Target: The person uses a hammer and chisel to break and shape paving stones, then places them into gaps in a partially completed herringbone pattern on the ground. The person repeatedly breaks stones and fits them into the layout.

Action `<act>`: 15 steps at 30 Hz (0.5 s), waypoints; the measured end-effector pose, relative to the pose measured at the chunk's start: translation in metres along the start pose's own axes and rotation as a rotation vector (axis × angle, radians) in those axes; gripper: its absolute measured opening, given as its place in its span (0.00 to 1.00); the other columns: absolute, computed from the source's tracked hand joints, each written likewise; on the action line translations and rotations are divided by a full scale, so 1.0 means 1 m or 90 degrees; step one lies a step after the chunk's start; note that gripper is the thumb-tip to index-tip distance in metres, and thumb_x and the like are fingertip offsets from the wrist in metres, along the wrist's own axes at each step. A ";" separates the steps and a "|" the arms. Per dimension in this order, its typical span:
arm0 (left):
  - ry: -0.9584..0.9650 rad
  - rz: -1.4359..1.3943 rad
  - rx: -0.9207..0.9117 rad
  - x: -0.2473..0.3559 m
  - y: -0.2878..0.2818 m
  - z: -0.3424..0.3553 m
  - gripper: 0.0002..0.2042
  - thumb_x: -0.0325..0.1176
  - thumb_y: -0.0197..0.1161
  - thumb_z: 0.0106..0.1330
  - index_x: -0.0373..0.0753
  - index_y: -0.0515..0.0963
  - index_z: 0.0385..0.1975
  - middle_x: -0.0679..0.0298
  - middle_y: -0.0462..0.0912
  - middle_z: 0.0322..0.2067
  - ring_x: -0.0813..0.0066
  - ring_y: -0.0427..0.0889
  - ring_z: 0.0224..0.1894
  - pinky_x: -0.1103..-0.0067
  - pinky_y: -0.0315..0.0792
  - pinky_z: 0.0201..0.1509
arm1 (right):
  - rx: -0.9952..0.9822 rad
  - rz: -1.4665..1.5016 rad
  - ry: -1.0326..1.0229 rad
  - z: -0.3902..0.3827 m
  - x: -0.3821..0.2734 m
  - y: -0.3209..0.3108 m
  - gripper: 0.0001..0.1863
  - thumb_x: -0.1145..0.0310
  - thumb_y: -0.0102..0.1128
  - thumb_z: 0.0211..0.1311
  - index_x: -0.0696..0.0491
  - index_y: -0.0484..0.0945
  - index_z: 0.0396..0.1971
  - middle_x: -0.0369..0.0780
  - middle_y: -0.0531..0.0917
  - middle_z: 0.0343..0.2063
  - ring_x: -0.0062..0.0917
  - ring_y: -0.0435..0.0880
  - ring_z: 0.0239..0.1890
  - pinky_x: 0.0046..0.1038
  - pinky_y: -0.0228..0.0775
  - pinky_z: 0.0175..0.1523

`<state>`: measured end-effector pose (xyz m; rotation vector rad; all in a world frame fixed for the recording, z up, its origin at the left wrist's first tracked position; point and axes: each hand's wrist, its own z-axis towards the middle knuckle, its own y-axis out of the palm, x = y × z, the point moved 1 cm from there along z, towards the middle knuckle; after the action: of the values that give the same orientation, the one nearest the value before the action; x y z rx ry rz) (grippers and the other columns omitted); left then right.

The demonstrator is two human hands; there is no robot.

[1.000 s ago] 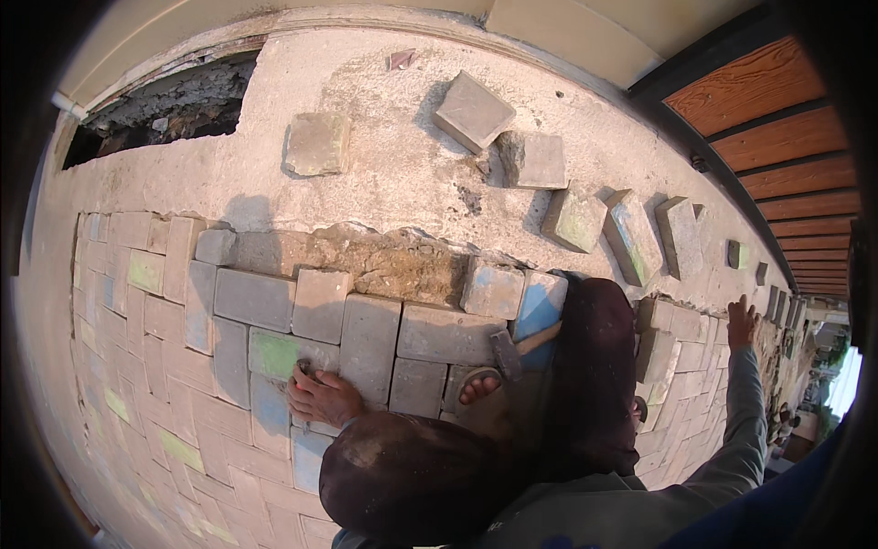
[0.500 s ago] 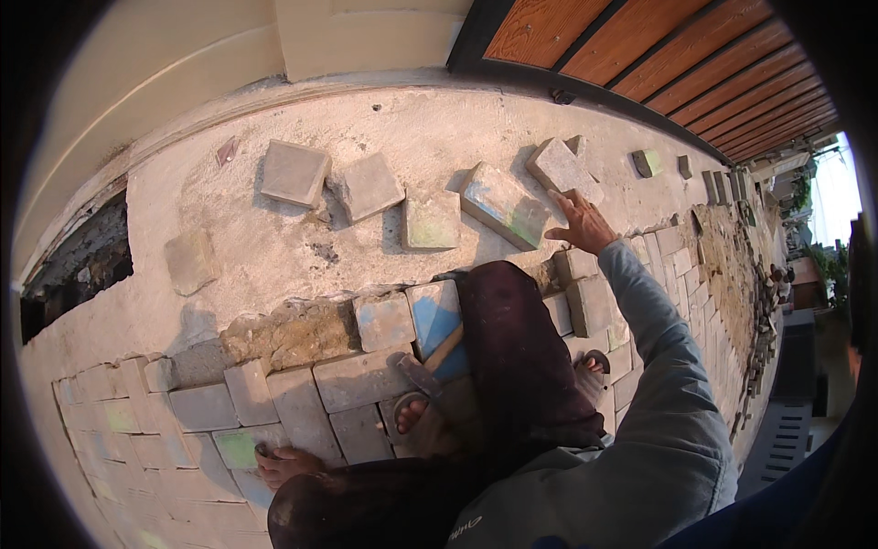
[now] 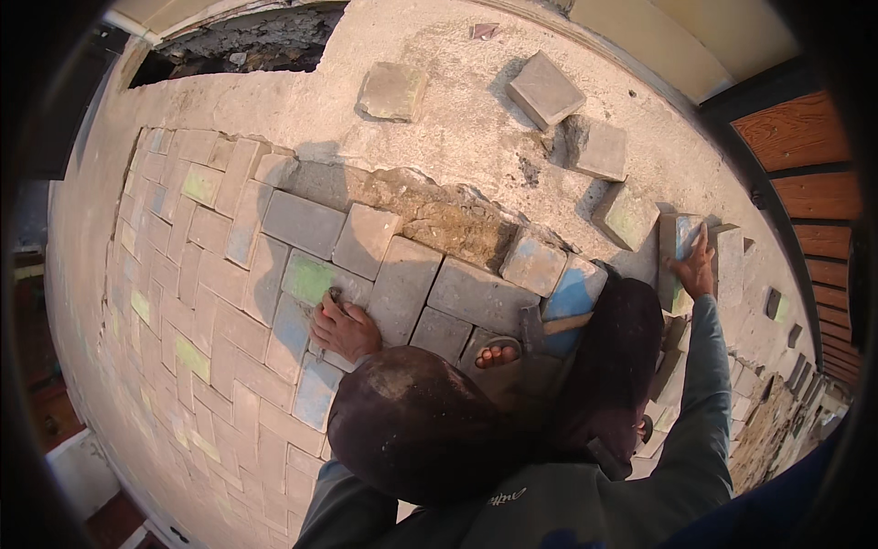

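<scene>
My left hand (image 3: 346,329) rests low on the laid pavers, fingers curled around a small dark piece (image 3: 335,294) whose kind I cannot make out, beside a green-marked paver (image 3: 306,276). At the right, my right hand (image 3: 697,265) touches a loose paving block (image 3: 680,229) with blue and green paint. Its fingers are spread over the block's right side, with the thumb across the face. A hammer (image 3: 567,322) with a wooden handle lies by my sandalled foot, partly hidden behind my knee.
Several loose blocks, one a squarish block (image 3: 546,90), lie on the concrete strip (image 3: 457,137). A bare sandy gap (image 3: 448,220) borders the laid pavers. Beyond are a broken-edged pit (image 3: 247,46) at the upper left and a wood-slatted gate (image 3: 805,137) at the right.
My view has turned toward the left, bringing more laid pavers into sight. My right hand has come down from above the loose blocks onto the blue-painted one. My left hand stays by the green-marked paver.
</scene>
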<state>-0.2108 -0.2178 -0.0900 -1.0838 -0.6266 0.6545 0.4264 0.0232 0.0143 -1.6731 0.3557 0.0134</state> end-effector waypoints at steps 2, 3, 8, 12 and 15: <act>0.012 -0.010 0.012 0.006 0.008 -0.004 0.24 0.39 0.57 0.69 0.48 0.69 0.65 0.57 0.72 0.59 0.53 0.67 0.64 0.52 0.53 0.72 | 0.035 0.044 0.033 -0.020 0.000 -0.024 0.70 0.53 0.82 0.42 0.46 0.39 0.80 0.62 0.63 0.64 0.63 0.68 0.65 0.48 0.69 0.66; 0.016 0.001 0.036 0.003 0.004 -0.004 0.24 0.38 0.59 0.67 0.48 0.71 0.64 0.57 0.73 0.57 0.54 0.69 0.63 0.53 0.55 0.71 | 0.049 0.046 0.013 -0.023 -0.006 -0.030 0.70 0.54 0.82 0.43 0.46 0.39 0.80 0.59 0.64 0.63 0.60 0.71 0.62 0.47 0.71 0.64; -0.002 0.006 0.002 -0.003 0.000 -0.007 0.25 0.38 0.59 0.67 0.48 0.70 0.64 0.57 0.72 0.58 0.54 0.67 0.64 0.53 0.52 0.72 | 0.091 -0.016 -0.210 -0.056 -0.124 -0.089 0.68 0.62 0.82 0.42 0.44 0.42 0.80 0.54 0.68 0.58 0.50 0.75 0.58 0.46 0.73 0.62; -0.020 -0.017 -0.058 -0.003 -0.007 -0.002 0.25 0.39 0.57 0.69 0.47 0.66 0.67 0.53 0.68 0.61 0.51 0.62 0.68 0.51 0.48 0.75 | 0.051 0.011 -0.373 -0.075 -0.226 -0.089 0.67 0.66 0.82 0.39 0.47 0.45 0.79 0.52 0.69 0.56 0.50 0.76 0.58 0.47 0.74 0.63; -0.020 -0.023 -0.056 -0.004 -0.004 -0.003 0.25 0.39 0.57 0.69 0.47 0.67 0.67 0.52 0.68 0.61 0.50 0.62 0.68 0.51 0.47 0.76 | -0.048 0.114 -0.449 -0.078 -0.295 -0.052 0.70 0.64 0.84 0.38 0.48 0.43 0.80 0.55 0.69 0.58 0.52 0.75 0.59 0.44 0.73 0.65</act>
<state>-0.2103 -0.2239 -0.0875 -1.1429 -0.7062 0.6183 0.1429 0.0184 0.1389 -1.5923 -0.0344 0.7381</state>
